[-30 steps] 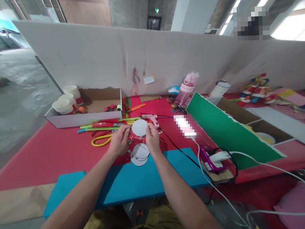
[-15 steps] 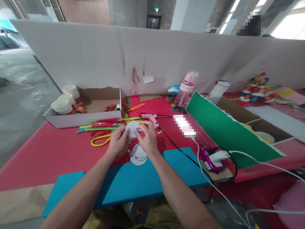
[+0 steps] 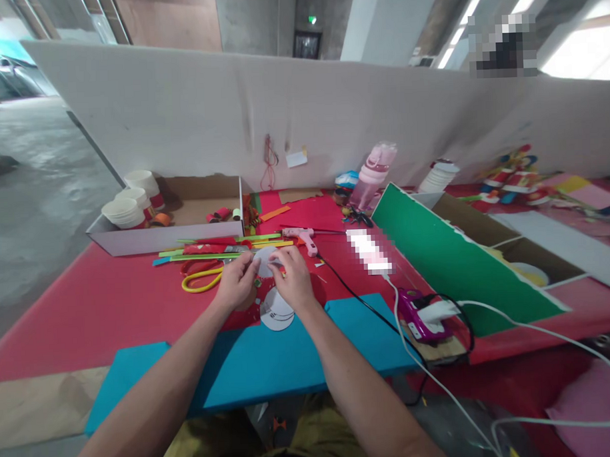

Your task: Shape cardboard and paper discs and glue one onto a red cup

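Since a second ago, the right hand [image 3: 292,275] has shifted left, from the right edge of a white disc [image 3: 265,262] to over its right part, and the disc has moved slightly left and nearer with it. The disc is now between the two hands, above the middle of a red-covered table [image 3: 127,295]. The left hand [image 3: 239,281] holds its left edge, thumb and fingers closed on the rim. The right hand's fingers are drawn narrow, their tips overlapping the disc's right part; whether they pinch it or only touch it, I cannot tell. Between the tips of both hands, part of the disc's face shows. Just on the near side of the held disc, below the hands, a small overlapping pile of white discs [image 3: 276,313], with dark printing, reaches over the far edge of a blue board [image 3: 270,373]. To the left of the left hand are the yellow handle loops of scissors [image 3: 201,282]; beyond them lie thin coloured strips [image 3: 206,256]. Just beyond the right hand lies a pink glue gun [image 3: 303,238], its black cord running near and right. On the far left, a shallow box [image 3: 170,240] holds stacks of paper cups [image 3: 121,211]. On the far right stands a pink bottle [image 3: 376,176], and nearer on the right are a green-sided box [image 3: 451,263] and a purple power strip [image 3: 413,318] with a white plug.
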Demonstrator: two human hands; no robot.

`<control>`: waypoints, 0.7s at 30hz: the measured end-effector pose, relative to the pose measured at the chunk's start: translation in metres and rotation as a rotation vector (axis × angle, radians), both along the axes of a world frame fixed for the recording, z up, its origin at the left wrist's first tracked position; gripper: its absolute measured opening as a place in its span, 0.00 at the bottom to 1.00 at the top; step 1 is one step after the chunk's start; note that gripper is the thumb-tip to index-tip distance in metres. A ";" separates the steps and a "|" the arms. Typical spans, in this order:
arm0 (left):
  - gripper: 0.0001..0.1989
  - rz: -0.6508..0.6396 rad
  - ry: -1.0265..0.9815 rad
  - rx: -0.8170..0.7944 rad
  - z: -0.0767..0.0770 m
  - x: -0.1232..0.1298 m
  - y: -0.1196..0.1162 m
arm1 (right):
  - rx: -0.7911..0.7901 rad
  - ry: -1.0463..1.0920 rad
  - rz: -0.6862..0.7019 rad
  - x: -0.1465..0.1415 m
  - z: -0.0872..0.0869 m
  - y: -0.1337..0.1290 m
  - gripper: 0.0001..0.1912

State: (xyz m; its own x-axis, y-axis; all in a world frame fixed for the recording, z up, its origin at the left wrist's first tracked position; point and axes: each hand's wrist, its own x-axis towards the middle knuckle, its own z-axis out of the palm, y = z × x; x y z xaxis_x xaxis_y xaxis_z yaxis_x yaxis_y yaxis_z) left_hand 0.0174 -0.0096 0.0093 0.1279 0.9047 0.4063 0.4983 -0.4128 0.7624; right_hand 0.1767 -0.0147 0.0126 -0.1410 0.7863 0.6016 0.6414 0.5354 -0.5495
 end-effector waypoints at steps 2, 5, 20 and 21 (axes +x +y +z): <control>0.15 -0.014 0.008 0.002 0.000 -0.001 0.000 | 0.004 -0.025 0.030 0.000 0.000 0.000 0.05; 0.14 -0.036 0.018 0.002 0.001 -0.001 0.000 | -0.001 -0.055 0.026 -0.001 0.000 0.000 0.05; 0.16 -0.137 -0.525 -0.326 -0.003 -0.004 0.007 | -0.443 0.652 0.169 0.006 -0.013 0.018 0.19; 0.16 -0.140 -0.480 -0.316 -0.002 -0.004 0.007 | -0.471 0.700 0.244 0.004 -0.013 0.019 0.17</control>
State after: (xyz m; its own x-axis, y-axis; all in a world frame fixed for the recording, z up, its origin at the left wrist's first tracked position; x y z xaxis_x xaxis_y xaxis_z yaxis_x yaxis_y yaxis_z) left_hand 0.0135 -0.0026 0.0074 0.1226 0.9792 0.1619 0.0241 -0.1661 0.9858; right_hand 0.1809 0.0039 -0.0007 -0.0579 0.9708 0.2330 -0.0281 0.2317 -0.9724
